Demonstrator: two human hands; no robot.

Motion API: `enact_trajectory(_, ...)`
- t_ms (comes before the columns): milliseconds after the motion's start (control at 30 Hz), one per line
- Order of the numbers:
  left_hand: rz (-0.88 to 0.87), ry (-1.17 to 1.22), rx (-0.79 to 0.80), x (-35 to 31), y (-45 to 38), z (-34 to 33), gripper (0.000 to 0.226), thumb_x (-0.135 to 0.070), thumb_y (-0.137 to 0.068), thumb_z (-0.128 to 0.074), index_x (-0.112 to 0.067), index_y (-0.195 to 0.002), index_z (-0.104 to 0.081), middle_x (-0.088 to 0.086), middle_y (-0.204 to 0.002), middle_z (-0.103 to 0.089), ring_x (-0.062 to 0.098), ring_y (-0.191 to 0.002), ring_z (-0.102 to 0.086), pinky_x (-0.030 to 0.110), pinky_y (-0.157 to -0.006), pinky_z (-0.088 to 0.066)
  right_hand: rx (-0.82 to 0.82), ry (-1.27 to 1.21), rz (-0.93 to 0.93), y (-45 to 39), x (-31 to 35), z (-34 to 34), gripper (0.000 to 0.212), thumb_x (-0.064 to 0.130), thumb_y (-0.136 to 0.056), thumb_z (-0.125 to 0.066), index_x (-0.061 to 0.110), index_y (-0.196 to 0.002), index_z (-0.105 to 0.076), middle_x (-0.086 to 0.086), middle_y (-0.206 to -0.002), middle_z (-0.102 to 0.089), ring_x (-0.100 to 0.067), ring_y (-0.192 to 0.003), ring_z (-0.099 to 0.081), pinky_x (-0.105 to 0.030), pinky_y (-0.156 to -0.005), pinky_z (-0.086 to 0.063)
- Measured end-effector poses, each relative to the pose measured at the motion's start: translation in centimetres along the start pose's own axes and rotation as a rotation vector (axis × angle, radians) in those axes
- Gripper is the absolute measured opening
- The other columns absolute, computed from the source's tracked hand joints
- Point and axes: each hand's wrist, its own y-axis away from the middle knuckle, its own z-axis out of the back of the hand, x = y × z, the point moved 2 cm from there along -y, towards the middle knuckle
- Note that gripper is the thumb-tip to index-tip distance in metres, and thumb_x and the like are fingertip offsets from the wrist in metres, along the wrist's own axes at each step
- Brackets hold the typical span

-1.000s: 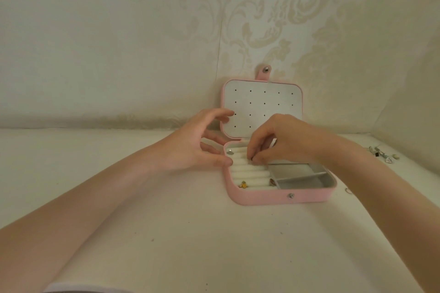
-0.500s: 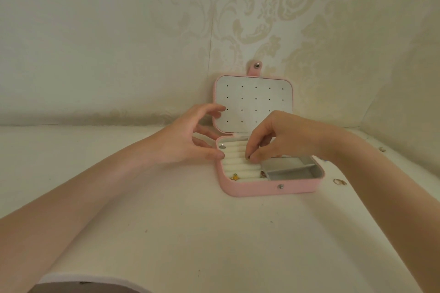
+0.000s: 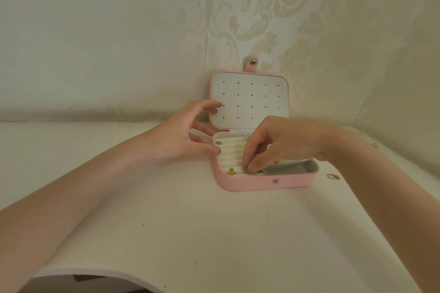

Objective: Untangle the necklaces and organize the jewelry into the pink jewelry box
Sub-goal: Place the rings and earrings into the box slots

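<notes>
Two hands work at the pink jewelry box (image 3: pixel 266 182), which stands open on the white worktop (image 3: pixel 190 221) near the wallpapered wall, its lid (image 3: pixel 250 100) upright and dotted with small holes. The left hand (image 3: pixel 183 135) rests against the box's left edge, thumb touching the rim, the other fingers spread and relaxed, grasping nothing. The right hand (image 3: pixel 273 145) reaches down into the box with fingers curled, thumb and forefinger pressed together at the near end of the cream ring rolls (image 3: pixel 232 150); something small and dark sits at the fingertips, too small to tell what it is, and whether it is truly pinched cannot be told for certain. That hand covers the middle of the box, hiding most of what lies beneath. A small gold piece (image 3: pixel 231 171) sits in the nearest roll slot, and a silver piece (image 3: pixel 219 142) at the far left corner. The grey compartment (image 3: pixel 285 169) at right shows only in part. On the worktop just beside the box's right end lie gold rings (image 3: pixel 332 176); farther off, a tiny blurred object (image 3: pixel 375 145).
</notes>
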Motion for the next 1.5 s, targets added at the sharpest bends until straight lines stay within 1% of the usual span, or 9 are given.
enact_trajectory(133, 0.007, 0.001, -0.006, 0.0, 0.0, 0.0, 0.077, -0.006, -0.070, -0.078, -0.035, -0.128, -0.036, -0.009, -0.128, -0.040, -0.002, -0.096, -0.061, 0.019, -0.076, -0.053, -0.023, 0.008, 0.022, -0.5, 0.0, -0.5, 0.007, 0.010, -0.075, -0.075, 0.017, -0.074, -0.074, 0.005, -0.065, -0.062, -0.010, -0.067, -0.050, -0.027, -0.070, -0.039)
enact_trajectory(500, -0.005, -0.007, -0.006, 0.0, 0.0, 0.0, 0.075, -0.007, -0.070, -0.078, -0.042, -0.120, -0.036, -0.008, -0.128, -0.040, -0.002, -0.096, -0.061, 0.021, -0.078, -0.054, 0.000, 0.040, -0.002, -0.8, 0.3, -0.4, 0.008, 0.011, -0.074, -0.076, 0.017, -0.071, -0.073, 0.000, -0.068, -0.063, -0.008, -0.064, -0.052, -0.029, -0.068, -0.041)
enact_trajectory(767, -0.008, -0.011, -0.001, 0.1, 0.0, 0.0, 0.075, -0.008, -0.070, -0.079, -0.043, -0.120, -0.036, -0.008, -0.128, -0.040, -0.002, -0.097, -0.061, 0.021, -0.078, -0.054, 0.018, 0.071, -0.046, -0.9, 0.8, -0.4, 0.013, 0.013, -0.074, -0.077, 0.021, -0.067, -0.069, 0.000, -0.071, -0.059, -0.007, -0.060, -0.046, -0.017, -0.055, -0.036)
enact_trajectory(867, -0.007, -0.006, -0.002, 0.1, 0.0, 0.0, 0.075, -0.007, -0.070, -0.078, -0.045, -0.119, -0.036, -0.009, -0.128, -0.040, -0.002, -0.097, -0.061, 0.020, -0.077, -0.053, 0.035, 0.071, -0.049, -1.2, 0.8, -0.4, 0.013, 0.013, -0.073, -0.077, 0.020, -0.067, -0.069, -0.002, -0.071, -0.059, -0.009, -0.064, -0.047, -0.018, -0.054, -0.036)
enact_trajectory(1000, -0.009, -0.001, -0.005, 0.0, 0.0, 0.0, 0.074, -0.005, -0.070, -0.078, -0.043, -0.119, -0.036, -0.007, -0.128, -0.040, -0.003, -0.096, -0.061, 0.018, -0.075, -0.053, 0.032, 0.085, -0.029, -1.1, 0.7, -0.1, 0.009, 0.012, -0.074, -0.076, 0.018, -0.069, -0.071, 0.000, -0.068, -0.061, -0.006, -0.059, -0.047, -0.016, -0.053, -0.039)
enact_trajectory(1133, -0.015, 0.001, 0.002, 0.2, 0.0, 0.1, 0.075, -0.006, -0.069, -0.079, -0.045, -0.118, -0.037, -0.006, -0.129, -0.041, -0.001, -0.098, -0.061, 0.019, -0.075, -0.053, -0.082, -0.008, 0.009, -0.9, 0.7, 1.9, 0.003, 0.010, -0.075, -0.074, 0.010, -0.072, -0.073, 0.007, -0.057, -0.058, -0.005, -0.054, -0.046, -0.013, -0.055, -0.040)
enact_trajectory(1233, -0.018, 0.003, 0.005, 0.2, -0.1, 0.0, 0.075, -0.007, -0.069, -0.079, -0.045, -0.118, -0.037, -0.007, -0.127, -0.041, -0.002, -0.097, -0.061, 0.021, -0.075, -0.054, -0.194, 0.004, 0.019, -2.0, 0.6, 3.3, 0.006, 0.013, -0.074, -0.074, 0.016, -0.068, -0.074, 0.008, -0.057, -0.060, -0.006, -0.056, -0.048, -0.017, -0.059, -0.041)
enact_trajectory(1400, -0.021, -0.003, 0.009, 0.2, 0.0, 0.1, 0.075, -0.009, -0.069, -0.079, -0.046, -0.117, -0.036, -0.009, -0.126, -0.040, -0.003, -0.097, -0.060, 0.022, -0.076, -0.054, -0.152, -0.010, 0.029, -4.0, -0.1, 2.3, 0.003, 0.008, -0.075, -0.071, 0.007, -0.074, -0.073, -0.001, -0.067, -0.063, -0.003, -0.055, -0.049, -0.014, -0.057, -0.043)
enact_trajectory(1500, -0.018, -0.001, 0.014, 0.2, -0.1, 0.1, 0.075, -0.008, -0.069, -0.079, -0.046, -0.117, -0.037, -0.010, -0.125, -0.040, -0.003, -0.097, -0.059, 0.021, -0.076, -0.054, -0.155, 0.054, 0.017, -4.5, -0.6, 2.2, 0.006, 0.009, -0.076, -0.072, 0.011, -0.070, -0.072, 0.006, -0.058, -0.060, -0.002, -0.049, -0.048, -0.013, -0.055, -0.042)
